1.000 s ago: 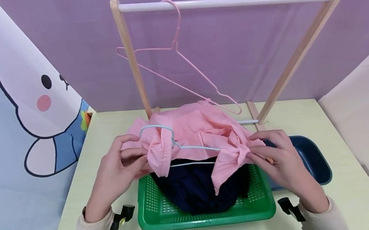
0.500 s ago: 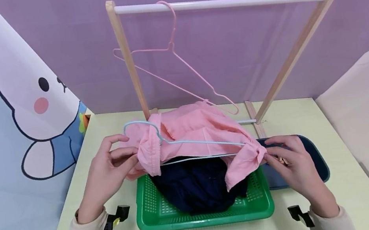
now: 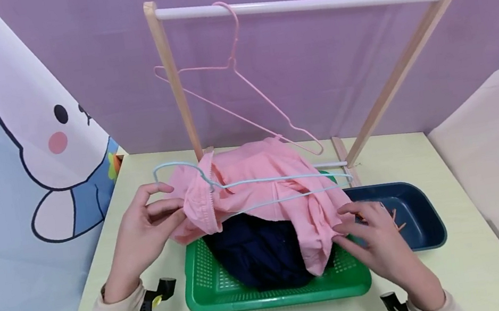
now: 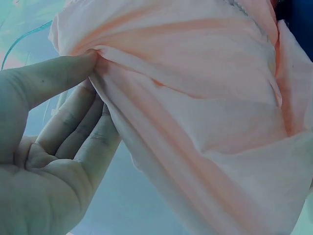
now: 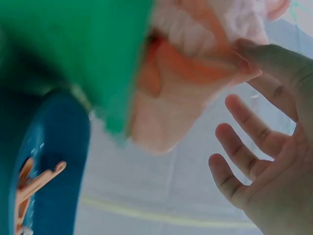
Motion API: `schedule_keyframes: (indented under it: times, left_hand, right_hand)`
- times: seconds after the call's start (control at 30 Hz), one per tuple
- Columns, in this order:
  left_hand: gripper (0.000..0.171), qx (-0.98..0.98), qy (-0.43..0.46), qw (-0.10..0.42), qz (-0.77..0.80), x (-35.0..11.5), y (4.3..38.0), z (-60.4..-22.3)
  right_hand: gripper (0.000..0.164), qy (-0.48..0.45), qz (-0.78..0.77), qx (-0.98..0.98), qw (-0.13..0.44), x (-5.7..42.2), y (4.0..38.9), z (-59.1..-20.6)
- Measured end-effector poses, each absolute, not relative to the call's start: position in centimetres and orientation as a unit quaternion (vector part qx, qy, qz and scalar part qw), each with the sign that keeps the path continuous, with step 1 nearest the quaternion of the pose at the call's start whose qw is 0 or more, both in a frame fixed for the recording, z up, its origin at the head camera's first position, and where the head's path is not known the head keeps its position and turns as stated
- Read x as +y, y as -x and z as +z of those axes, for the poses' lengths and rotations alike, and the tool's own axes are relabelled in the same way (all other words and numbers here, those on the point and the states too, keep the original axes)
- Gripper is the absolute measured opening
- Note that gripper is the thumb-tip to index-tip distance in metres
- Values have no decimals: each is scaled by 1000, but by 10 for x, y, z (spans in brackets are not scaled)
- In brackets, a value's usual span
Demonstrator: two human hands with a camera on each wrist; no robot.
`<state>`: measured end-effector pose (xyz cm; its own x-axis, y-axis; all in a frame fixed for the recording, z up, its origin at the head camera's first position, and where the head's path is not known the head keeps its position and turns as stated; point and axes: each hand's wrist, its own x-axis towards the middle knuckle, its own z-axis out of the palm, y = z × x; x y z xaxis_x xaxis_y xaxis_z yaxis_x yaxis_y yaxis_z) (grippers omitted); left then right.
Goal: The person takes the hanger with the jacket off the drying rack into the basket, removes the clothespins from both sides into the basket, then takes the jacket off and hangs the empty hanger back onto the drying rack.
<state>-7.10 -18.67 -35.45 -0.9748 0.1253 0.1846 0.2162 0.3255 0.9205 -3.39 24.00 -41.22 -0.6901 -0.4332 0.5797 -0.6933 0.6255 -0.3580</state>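
Observation:
A pink garment (image 3: pixel 256 165) with a zip along its collar edge is spread over the basket's far part. My left hand (image 3: pixel 140 236) pinches it near the collar; the left wrist view shows cloth gathered between thumb and finger. At the lower right, my right hand (image 3: pixel 379 249) pinches a fold of the same garment, thumb against cloth in the right wrist view. A light blue hanger (image 3: pixel 277 177) lies across the garment. Its hook points left above the collar, its right end is bare, and its left part is hidden in the cloth.
A green basket (image 3: pixel 280 299) holds dark navy cloth (image 3: pixel 260 256). To its right stands a dark blue tray (image 3: pixel 429 225) with orange-brown clothespins (image 5: pixel 41 186). Behind rises a wooden rack with a white rail (image 3: pixel 328 1), where a pink hanger (image 3: pixel 234 55) hangs.
My right hand first moved right with the cloth, then back left and down. The hanger's right end came out from the cloth, and its hook shifted left. My left hand moved slightly left.

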Motion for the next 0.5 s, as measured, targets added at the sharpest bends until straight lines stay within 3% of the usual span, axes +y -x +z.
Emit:
schedule_keyframes:
  times: [0.23,0.4,0.5]
  left_hand:
    - [41,-805,116,27,-581,-179,72,-358]
    - [39,-802,127,11,-584,-170,72,-359]
    - [39,-807,137,2,-574,-163,73,-358]
  right_hand:
    - [34,-362,295,-848,249,227,32,-398]
    - [35,-366,281,-862,208,226,29,-396]
    - [33,-386,282,-849,223,221,30,-387]
